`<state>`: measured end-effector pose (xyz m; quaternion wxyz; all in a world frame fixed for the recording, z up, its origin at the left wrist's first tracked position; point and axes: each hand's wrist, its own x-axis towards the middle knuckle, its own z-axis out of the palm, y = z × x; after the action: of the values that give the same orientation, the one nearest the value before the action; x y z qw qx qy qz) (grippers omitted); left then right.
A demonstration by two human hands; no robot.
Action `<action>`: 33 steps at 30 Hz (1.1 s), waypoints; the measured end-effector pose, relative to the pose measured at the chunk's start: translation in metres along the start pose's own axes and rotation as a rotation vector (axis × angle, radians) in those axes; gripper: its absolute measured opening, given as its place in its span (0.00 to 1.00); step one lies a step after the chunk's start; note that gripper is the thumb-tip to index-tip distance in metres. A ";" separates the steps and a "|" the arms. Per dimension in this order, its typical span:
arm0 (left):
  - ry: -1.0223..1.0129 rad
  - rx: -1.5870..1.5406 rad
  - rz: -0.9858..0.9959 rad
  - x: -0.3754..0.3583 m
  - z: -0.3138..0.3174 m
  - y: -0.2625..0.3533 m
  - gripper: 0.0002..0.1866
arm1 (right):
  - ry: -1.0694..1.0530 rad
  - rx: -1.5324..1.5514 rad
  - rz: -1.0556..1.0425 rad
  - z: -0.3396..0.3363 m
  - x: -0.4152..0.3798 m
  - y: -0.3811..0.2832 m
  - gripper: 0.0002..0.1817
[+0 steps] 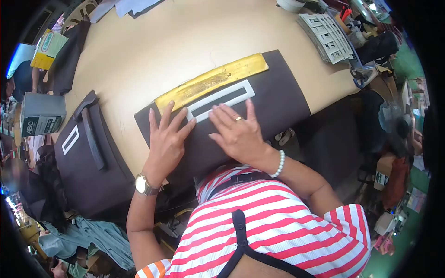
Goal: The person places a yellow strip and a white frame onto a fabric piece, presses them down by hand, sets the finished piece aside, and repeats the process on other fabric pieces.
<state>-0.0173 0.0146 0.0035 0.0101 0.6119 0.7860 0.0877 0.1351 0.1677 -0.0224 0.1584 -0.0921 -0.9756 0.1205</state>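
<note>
There's your left hand (167, 141), fingers apart at the yellow strip (211, 83); your right hand (240, 133) lies unclenched across the white frame (220, 95).

A dark fabric panel (278, 92) is lying flat across the tabletop (185, 37), its far edge running obliquely, with the right end farther from the wearer. A yellow strip (211, 82), long and stained brown along its middle, is resting along that far edge and is stopping short of the panel's right corner. A white rectangular frame (218, 96), long and narrow, is lying just on the near side of the strip, roughly parallel; its opening is exposing dark material.
</note>
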 end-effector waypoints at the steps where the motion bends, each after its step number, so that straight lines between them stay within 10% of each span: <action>1: 0.006 0.029 0.003 0.003 -0.001 0.002 0.25 | -0.012 -0.018 0.013 -0.006 -0.002 0.009 0.24; 14: -0.016 0.237 -0.233 -0.027 0.009 0.045 0.22 | -0.078 -0.467 0.176 -0.054 0.029 0.109 0.17; 20: 0.290 -0.131 -0.534 -0.030 0.028 0.053 0.18 | -0.038 0.091 -0.326 -0.001 0.102 0.115 0.17; 26: 0.388 -0.181 -0.913 -0.037 0.020 0.063 0.26 | 0.057 -0.280 0.002 0.009 0.162 0.158 0.23; 33: 0.390 -0.165 -0.913 -0.048 0.025 0.052 0.19 | 0.160 -0.092 0.656 -0.044 0.009 0.148 0.23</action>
<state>0.0479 -0.0164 -0.0178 -0.0514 0.1748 0.9512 0.2491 0.1622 0.3197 -0.0182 0.1829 -0.4175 -0.8829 0.1132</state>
